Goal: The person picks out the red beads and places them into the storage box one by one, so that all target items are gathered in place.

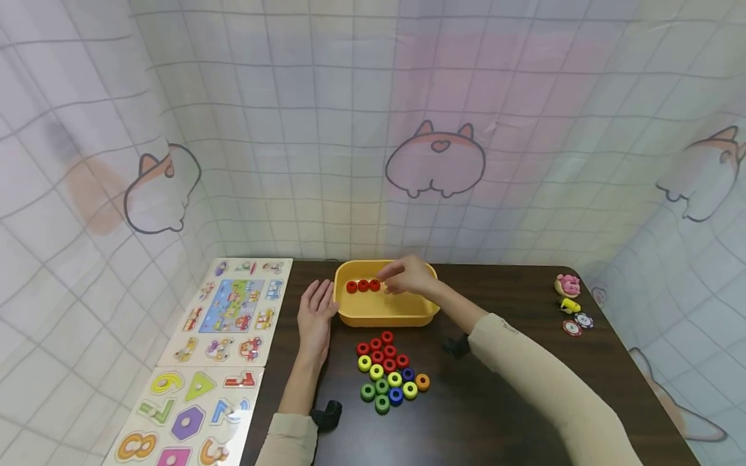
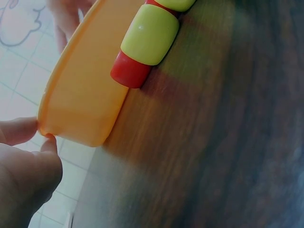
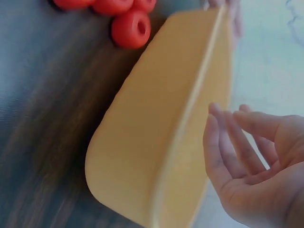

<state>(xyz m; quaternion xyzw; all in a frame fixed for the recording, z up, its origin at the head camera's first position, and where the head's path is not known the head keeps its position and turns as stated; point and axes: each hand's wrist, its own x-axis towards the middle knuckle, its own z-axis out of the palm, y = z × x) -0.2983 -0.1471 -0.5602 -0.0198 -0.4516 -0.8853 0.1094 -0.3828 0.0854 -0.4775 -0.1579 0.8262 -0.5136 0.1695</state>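
Observation:
A yellow plastic tray [image 1: 387,321] stands at the back of the dark table, with three red rings [image 1: 363,285] in a row inside it. Beside its left end is my left hand [image 1: 316,320], fingers extended and touching the rim, as the left wrist view also shows. My right hand [image 1: 410,277] hovers over the tray, its fingers loosely bent close to the rightmost red ring. Nothing shows between those fingers in the right wrist view. In front of the tray lie several red beads [image 1: 389,351], yellow beads [image 1: 376,372], green beads [image 1: 381,387], blue beads [image 1: 395,396] and an orange bead [image 1: 422,382].
Two puzzle boards, one with vehicles [image 1: 233,307] and one with numbers and shapes [image 1: 186,414], lie along the left side. At the right edge are a pink toy [image 1: 567,285], a small yellow toy [image 1: 569,305] and poker chips [image 1: 572,328]. A patterned curtain [image 1: 350,129] hangs behind.

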